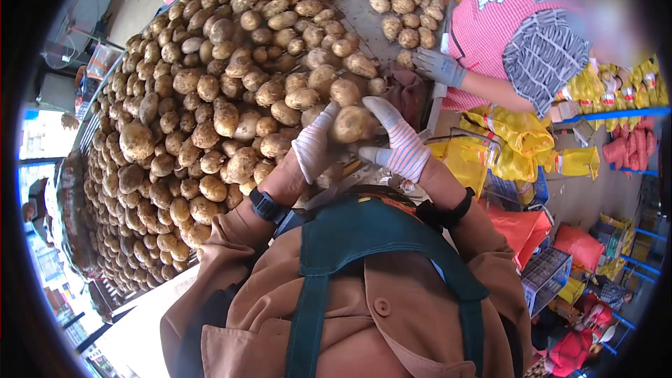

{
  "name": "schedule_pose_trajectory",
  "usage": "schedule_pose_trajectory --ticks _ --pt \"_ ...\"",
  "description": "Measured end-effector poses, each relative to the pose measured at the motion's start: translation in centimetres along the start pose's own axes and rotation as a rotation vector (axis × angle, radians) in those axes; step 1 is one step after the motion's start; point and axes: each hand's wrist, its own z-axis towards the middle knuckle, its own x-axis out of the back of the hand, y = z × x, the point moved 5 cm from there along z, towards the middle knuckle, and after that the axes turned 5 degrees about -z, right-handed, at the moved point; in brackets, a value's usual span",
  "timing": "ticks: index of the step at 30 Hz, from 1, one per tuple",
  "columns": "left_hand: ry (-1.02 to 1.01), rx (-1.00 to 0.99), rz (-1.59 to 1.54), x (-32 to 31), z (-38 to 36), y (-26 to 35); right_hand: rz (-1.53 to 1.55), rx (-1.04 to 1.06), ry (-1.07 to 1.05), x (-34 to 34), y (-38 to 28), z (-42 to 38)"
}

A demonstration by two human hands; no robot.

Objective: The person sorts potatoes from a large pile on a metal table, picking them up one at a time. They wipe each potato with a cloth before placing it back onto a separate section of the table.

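Just above my apron, a large round potato point(352, 124) sits between my two gloved hands. My left hand point(313, 141), in a striped white glove, presses its fingers against the potato's left side. From the right, my right hand point(400, 138) curves around the same potato, fingertips at its upper edge and thumb below; a gap shows between potato and palm. Right behind it lies another potato point(344, 92) on the heap. A big pile of soil-marked potatoes point(203, 133) spreads to the left and ahead of my hands.
Across the table point(360, 10), a co-worker's grey-gloved hands point(437, 66) rest by a smaller group of potatoes point(402, 5). A dark cloth point(406, 94) lies at the table edge. Yellow mesh bags point(514, 133) and a plastic crate point(546, 276) are to the right.
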Motion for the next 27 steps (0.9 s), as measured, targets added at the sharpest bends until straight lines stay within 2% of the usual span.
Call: schedule_pose_trajectory --ticks 1,2,4,6,8,9,10,11,12,13,14,15,17,18,19,21,24,25,27 --pt "-0.054 0.027 -0.077 -1.6 0.6 -1.4 -0.026 0.043 -0.006 0.1 -0.5 -0.8" --pt "-0.017 0.042 0.014 -2.9 0.5 -2.5 -0.05 0.086 -0.017 0.4 -0.7 -1.7" --pt "-0.021 0.114 0.113 -1.8 2.7 -5.1 -0.047 0.008 0.063 2.1 0.7 -4.4" --pt "-0.062 0.167 0.361 -3.3 3.1 -6.7 -0.034 -0.064 0.14 4.6 2.5 -7.3" --pt "-0.057 0.15 0.604 -4.0 3.0 -7.6 0.142 -0.297 0.209 7.3 7.0 -12.0" --pt "-0.018 0.106 0.627 -3.1 3.0 -7.7 0.248 -0.41 0.237 7.9 9.3 -13.6" --pt "0.024 0.055 0.649 -2.2 2.9 -7.6 0.144 -0.412 0.188 8.0 8.3 -12.2" --pt "0.073 0.006 0.788 -2.5 2.7 -7.7 0.004 -0.601 0.35 10.9 14.5 -18.4" --pt "0.124 -0.04 0.926 -3.1 2.6 -7.8 -0.05 -0.696 0.347 12.2 16.3 -20.6" --pt "0.18 -0.052 0.956 -3.2 2.1 -7.7 -0.166 -0.732 0.339 13.0 22.1 -24.4" --pt "0.234 -0.054 0.975 -2.8 1.6 -7.9 -0.295 -0.858 0.293 13.8 21.3 -25.2" --pt "0.273 -0.063 1.031 -2.6 0.9 -7.9 -0.39 -0.898 0.207 14.2 24.4 -27.4" --pt "0.339 -0.132 1.198 -2.3 -0.5 -7.7 -0.568 -0.971 0.055 14.2 25.1 -29.0" --pt "0.364 -0.194 1.308 -1.8 -1.1 -7.6 -0.664 -1.003 -0.013 14.2 25.6 -29.2" --pt "0.387 -0.257 1.419 -1.2 -1.6 -7.5 -0.793 -0.946 0.034 14.3 25.9 -28.8" --pt "0.428 -0.377 1.422 1.2 -2.5 -7.3 -1.043 -0.823 0.141 13.9 25.8 -27.0" --pt "0.58 -0.461 1.283 1.6 -4.7 -6.4 -0.362 -0.575 0.273 13.4 22.8 -19.8" --pt "0.62 -0.458 1.202 1.6 -5.5 -6.0 -0.126 -0.488 0.242 12.2 23.4 -17.3" --pt "0.69 -0.464 1.149 1.6 -7.1 -5.0 0.081 -0.558 0.185 10.3 20.7 -11.8"
